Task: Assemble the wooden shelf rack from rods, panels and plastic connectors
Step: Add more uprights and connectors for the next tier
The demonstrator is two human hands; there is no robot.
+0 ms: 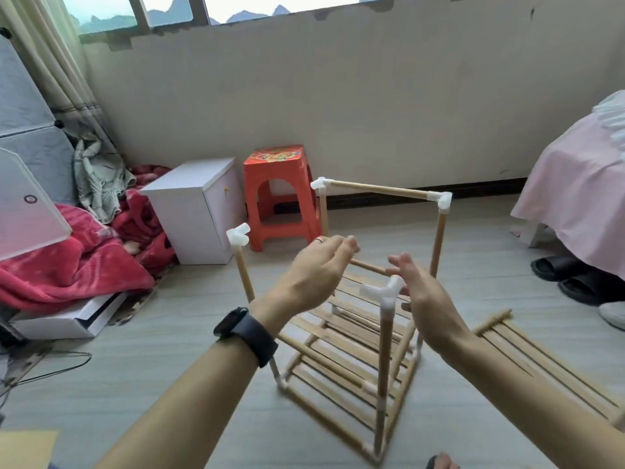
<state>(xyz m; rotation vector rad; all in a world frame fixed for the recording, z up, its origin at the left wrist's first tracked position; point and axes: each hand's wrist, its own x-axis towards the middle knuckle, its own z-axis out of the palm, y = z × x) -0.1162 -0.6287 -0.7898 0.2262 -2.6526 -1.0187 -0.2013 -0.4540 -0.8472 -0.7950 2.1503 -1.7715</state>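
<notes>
The rack (324, 370) stood half built on the floor (169, 333), four uprights in place, with only the far top rod (378, 189) bridging its two connectors. The near connector (385, 292) and the left connector (238, 235) had bare sockets, so the step in hand was probably closing the top frame. To do that well, each bare socket should be turned to face its partner before a rod goes in, and the upright below should be steadied while pushing, because the tall frame looked likely to rack sideways. A spare panel (541, 357) lay on the floor just right of the rack (probably the next shelf). Both forearms reached forward over the frame, palms facing each other. The left hand (314, 269) hovered above the middle with its fingers loosely extended, gripping nothing. The right hand (429, 299) hung just beside the near connector, fingers relaxed and holding nothing, though whether it touched the connector could not be told.
</notes>
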